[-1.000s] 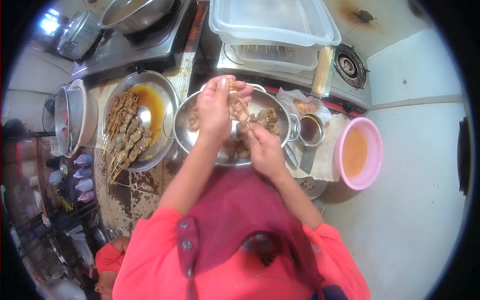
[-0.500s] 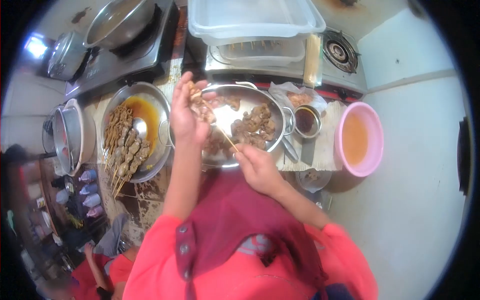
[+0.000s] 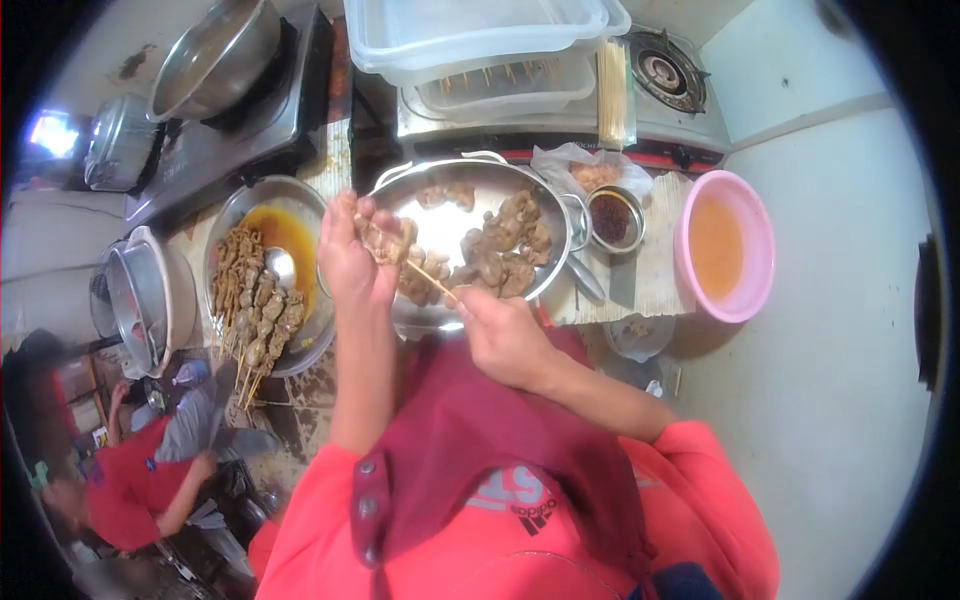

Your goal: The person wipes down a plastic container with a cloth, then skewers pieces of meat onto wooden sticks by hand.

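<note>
My left hand (image 3: 358, 255) cradles the meat (image 3: 385, 243) threaded on a skewer, its fingers curled around the pieces. The bare end of the wooden skewer (image 3: 432, 280) is pinched in my right hand (image 3: 500, 335), lower and to the right. Both hands are over the near left part of a steel pan (image 3: 440, 225), where brown meat pieces (image 3: 505, 245) lie in several clumps. To the left, a round metal tray (image 3: 318, 210) holds finished-looking meat skewers (image 3: 260, 310), orange sauce and a spoon.
A pink basin (image 3: 768, 250) with orange liquid stands right. Near it are a cup of dark sauce (image 3: 612, 218), a plastic bag (image 3: 590, 172) and a knife (image 3: 622, 275). Behind are plastic containers (image 3: 480, 45), bundled sticks (image 3: 612, 95) and a burner (image 3: 668, 72). A person (image 3: 135, 480) is lower left.
Both hands have moved left and the left hand has come away from the pan's middle, still with the skewered meat. The view has shifted, and another person shows more fully at lower left.
</note>
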The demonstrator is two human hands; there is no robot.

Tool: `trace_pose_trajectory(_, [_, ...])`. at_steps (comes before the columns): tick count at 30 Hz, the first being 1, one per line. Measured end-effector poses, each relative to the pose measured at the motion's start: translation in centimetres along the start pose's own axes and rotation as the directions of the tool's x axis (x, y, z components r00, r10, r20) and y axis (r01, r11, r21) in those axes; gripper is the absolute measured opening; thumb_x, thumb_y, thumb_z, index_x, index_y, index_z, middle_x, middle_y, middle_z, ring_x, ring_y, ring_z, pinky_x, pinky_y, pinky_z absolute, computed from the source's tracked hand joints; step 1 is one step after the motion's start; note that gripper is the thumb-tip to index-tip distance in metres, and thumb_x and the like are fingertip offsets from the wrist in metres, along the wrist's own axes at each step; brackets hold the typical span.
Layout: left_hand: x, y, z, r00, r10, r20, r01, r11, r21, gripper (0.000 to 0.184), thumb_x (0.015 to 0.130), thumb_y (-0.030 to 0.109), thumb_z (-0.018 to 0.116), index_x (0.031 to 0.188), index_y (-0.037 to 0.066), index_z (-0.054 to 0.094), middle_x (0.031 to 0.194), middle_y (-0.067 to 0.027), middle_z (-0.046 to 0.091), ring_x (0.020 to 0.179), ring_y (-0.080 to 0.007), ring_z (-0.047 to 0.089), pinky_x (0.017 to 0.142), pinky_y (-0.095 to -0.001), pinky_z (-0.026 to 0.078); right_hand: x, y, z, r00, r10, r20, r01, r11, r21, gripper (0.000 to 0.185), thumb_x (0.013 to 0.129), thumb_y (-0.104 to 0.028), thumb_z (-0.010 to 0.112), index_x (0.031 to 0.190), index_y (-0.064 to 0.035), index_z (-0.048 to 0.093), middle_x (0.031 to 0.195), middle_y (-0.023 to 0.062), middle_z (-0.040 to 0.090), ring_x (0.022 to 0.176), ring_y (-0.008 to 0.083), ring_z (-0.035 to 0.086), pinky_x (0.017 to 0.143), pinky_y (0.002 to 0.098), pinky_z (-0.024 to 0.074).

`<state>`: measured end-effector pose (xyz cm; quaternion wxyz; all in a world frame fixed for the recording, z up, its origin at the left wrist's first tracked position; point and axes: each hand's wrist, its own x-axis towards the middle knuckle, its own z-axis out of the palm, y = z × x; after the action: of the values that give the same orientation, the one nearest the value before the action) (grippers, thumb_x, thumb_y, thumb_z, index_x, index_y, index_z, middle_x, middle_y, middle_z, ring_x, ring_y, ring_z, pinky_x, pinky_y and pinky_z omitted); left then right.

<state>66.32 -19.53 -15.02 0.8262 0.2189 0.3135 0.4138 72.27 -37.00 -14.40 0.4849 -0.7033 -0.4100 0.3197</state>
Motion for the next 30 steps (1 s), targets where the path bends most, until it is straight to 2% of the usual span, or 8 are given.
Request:
trace_pose_trajectory(3, [-0.5, -0.1, -0.9, 0.999, 0.028, -0.034, -0.025, 0.998, 0.064, 0.017, 0.095, 0.023, 0.04, 0.092, 0.008, 0.046, 0.074, -0.0035, 0.051, 0.061, -0.0114, 0.048, 0.055, -0.0225, 0.045, 0.2, -0.6, 0.3, 0.997, 0.058, 0.049, -0.06, 0.997, 0.04, 0.013, 0.084, -0.005, 0.044, 0.091, -0.0016, 0.054, 0.066, 0.0227, 0.057, 0.066, 0.04, 0.059, 0.056, 0.0434, 0.0458])
trace_pose_trajectory(6, [-1.0, 0.1, -1.5, 0.999, 0.03, -0.017, -0.028, 0.994, 0.108, 0.017, 0.095, 0.023, 0.04, 0.092, 0.008, 0.045, 0.075, -0.0029, 0.05, 0.059, -0.01, 0.047, 0.052, -0.0209, 0.044, 0.1, -0.5, 1.3, 0.997, 0.052, 0.052, -0.058, 0.992, 0.113, 0.013, 0.085, -0.007, 0.044, 0.088, -0.0011, 0.055, 0.068, 0.0219, 0.057, 0.066, 0.0374, 0.06, 0.057, 0.04, 0.0458])
trace_pose_trajectory(9, [-0.8, 0.8, -2.8, 0.999, -0.01, 0.042, 0.006, 0.996, 0.09, 0.018, 0.096, 0.024, 0.039, 0.092, 0.008, 0.045, 0.074, -0.0023, 0.05, 0.058, -0.009, 0.047, 0.05, -0.0207, 0.044, 0.2, 0.8, 3.4, 0.998, -0.054, 0.033, 0.047, 0.978, 0.204, 0.017, 0.088, -0.006, 0.045, 0.095, 0.0011, 0.059, 0.066, 0.0099, 0.059, 0.058, 0.015, 0.056, 0.054, 0.028, 0.0433])
trace_pose_trajectory(15, [-1.3, 1.1, -5.5, 0.988, -0.135, 0.071, 0.116, 0.967, 0.226, 0.022, 0.096, 0.025, 0.038, 0.102, 0.005, 0.045, 0.08, -0.006, 0.054, 0.064, -0.0116, 0.052, 0.055, -0.0259, 0.049, 2.6, 0.2, 6.9, 0.966, 0.226, 0.124, -0.256, 0.892, 0.373, 0.021, 0.092, -0.012, 0.042, 0.092, -0.0008, 0.06, 0.06, -0.0028, 0.05, 0.055, 0.005, 0.046, 0.05, 0.0225, 0.0381])
trace_pose_trajectory(18, [-1.2, 0.8, -5.1, 0.981, -0.185, 0.051, 0.166, 0.952, 0.257, 0.03, 0.096, 0.026, 0.039, 0.111, 0.002, 0.044, 0.093, -0.012, 0.056, 0.076, -0.0171, 0.057, 0.065, -0.0304, 0.051, 3.4, 0.0, 8.2, 0.97, 0.235, 0.063, -0.237, 0.852, 0.467, 0.021, 0.093, -0.012, 0.041, 0.09, -0.0019, 0.058, 0.057, -0.0046, 0.045, 0.048, 0.0032, 0.04, 0.044, 0.0196, 0.034])
trace_pose_trajectory(24, [-2.1, 0.4, -4.1, 0.923, -0.336, 0.19, 0.296, 0.932, 0.21, 0.032, 0.092, 0.021, 0.047, 0.114, -0.001, 0.045, 0.099, -0.0149, 0.057, 0.09, -0.0246, 0.059, 0.077, -0.0349, 0.051, 2.6, 0.7, 7.2, 0.911, 0.26, 0.32, -0.371, 0.178, 0.911, 0.022, 0.096, -0.016, 0.038, 0.09, -0.003, 0.056, 0.056, -0.0043, 0.041, 0.045, 0.0025, 0.032, 0.043, 0.0181, 0.0252])
trace_pose_trajectory(27, [-1.8, -0.4, -3.9, 0.942, -0.258, 0.216, 0.198, 0.943, 0.266, 0.027, 0.093, 0.021, 0.047, 0.11, 0.0, 0.046, 0.089, -0.0113, 0.058, 0.079, -0.0209, 0.06, 0.072, -0.0336, 0.052, 2.6, 1.6, 7.9, 0.929, 0.35, 0.121, -0.294, 0.498, 0.816, 0.02, 0.094, -0.014, 0.04, 0.088, -0.0009, 0.055, 0.057, 0.0002, 0.047, 0.047, 0.009, 0.042, 0.045, 0.0228, 0.0329])
trace_pose_trajectory(30, [-1.9, -1.0, -2.8, 0.966, -0.2, 0.163, 0.122, 0.912, 0.392, 0.028, 0.093, 0.019, 0.047, 0.11, -0.004, 0.044, 0.089, -0.016, 0.06, 0.081, -0.0266, 0.064, 0.072, -0.0354, 0.054, 2.6, 2.2, 7.5, 0.96, -0.047, -0.275, 0.074, 0.994, 0.086, 0.022, 0.093, -0.012, 0.04, 0.102, 0.0013, 0.055, 0.066, 0.0015, 0.052, 0.054, 0.0071, 0.044, 0.05, 0.0215, 0.0355])
